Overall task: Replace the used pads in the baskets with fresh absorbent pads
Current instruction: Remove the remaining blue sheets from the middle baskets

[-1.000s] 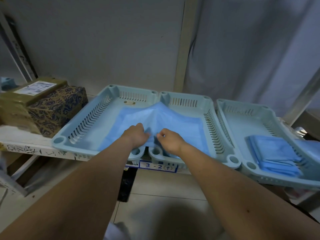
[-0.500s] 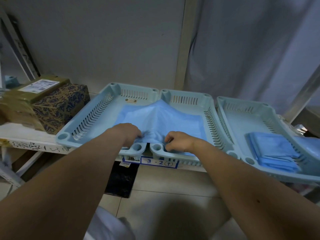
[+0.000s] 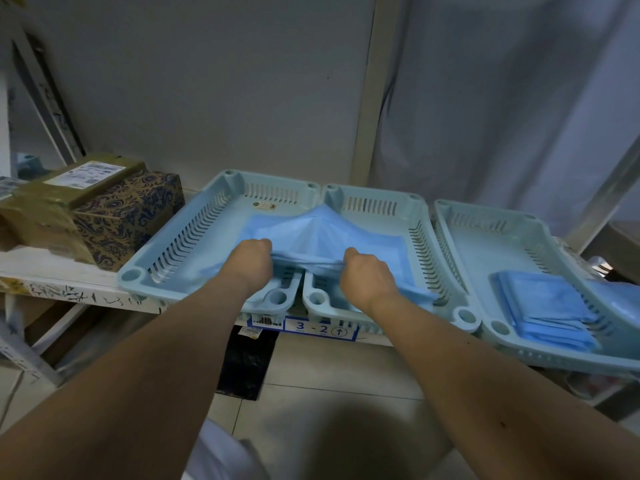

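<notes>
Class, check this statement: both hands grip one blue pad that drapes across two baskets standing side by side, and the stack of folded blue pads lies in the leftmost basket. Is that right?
Not quite. The head view shows the stack of folded blue pads in the rightmost basket, not the leftmost. The rest holds: the left hand and right hand grip one blue pad draped across two side-by-side baskets.

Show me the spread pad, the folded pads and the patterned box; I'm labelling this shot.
spread pad (image 3: 374,242): head view, flat part right of the raised fold.
folded pads (image 3: 543,306): head view, top sheet of the stack.
patterned box (image 3: 128,216): head view, its front face.
</notes>
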Motion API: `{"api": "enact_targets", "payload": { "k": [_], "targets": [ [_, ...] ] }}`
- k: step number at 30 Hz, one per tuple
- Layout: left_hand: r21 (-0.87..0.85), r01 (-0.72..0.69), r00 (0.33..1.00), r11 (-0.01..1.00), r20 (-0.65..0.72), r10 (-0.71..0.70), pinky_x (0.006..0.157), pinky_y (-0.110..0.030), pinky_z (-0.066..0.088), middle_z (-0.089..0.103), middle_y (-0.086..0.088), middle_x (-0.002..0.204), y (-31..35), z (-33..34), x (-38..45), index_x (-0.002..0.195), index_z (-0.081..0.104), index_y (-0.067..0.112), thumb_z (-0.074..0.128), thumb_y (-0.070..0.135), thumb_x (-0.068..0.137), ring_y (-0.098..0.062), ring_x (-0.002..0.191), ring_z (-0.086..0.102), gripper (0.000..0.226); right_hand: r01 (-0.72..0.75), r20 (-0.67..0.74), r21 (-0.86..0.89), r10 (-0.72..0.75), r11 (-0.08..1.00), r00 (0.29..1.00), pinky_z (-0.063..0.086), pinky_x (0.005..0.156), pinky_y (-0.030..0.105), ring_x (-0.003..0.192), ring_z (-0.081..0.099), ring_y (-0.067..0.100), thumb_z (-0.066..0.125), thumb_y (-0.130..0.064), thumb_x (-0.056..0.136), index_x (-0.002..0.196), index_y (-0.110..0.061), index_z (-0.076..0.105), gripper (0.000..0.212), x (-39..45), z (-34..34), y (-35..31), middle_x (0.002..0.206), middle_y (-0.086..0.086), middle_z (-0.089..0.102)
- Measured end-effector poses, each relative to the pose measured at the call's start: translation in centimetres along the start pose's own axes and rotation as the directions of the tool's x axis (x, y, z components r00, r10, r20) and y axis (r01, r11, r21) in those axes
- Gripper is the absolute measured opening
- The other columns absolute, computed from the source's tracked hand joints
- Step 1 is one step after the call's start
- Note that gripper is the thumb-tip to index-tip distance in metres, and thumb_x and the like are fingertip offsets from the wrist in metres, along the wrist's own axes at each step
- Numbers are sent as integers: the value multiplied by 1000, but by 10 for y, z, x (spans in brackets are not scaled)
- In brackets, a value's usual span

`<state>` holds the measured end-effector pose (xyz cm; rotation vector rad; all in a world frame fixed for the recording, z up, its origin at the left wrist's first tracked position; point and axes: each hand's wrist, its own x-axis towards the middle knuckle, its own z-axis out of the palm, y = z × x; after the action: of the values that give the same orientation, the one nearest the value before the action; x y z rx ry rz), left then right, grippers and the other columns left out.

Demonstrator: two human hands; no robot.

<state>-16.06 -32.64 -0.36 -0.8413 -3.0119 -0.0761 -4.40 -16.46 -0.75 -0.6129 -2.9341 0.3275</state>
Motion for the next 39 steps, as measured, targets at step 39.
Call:
{"api": "enact_targets", "payload": {
  "k": [39],
  "targets": [
    [249,345,938,905,-68,-339,110,-67,2,58,-5,108,-25,-57,62,106,60,21,44,8,87,-29,126,40,28,-262,-27,-213,262,941,965,36,99,43,113,54,30,42,-16,90,123,-19,53,35,91,-51,55,123,7,58]
  ]
}}
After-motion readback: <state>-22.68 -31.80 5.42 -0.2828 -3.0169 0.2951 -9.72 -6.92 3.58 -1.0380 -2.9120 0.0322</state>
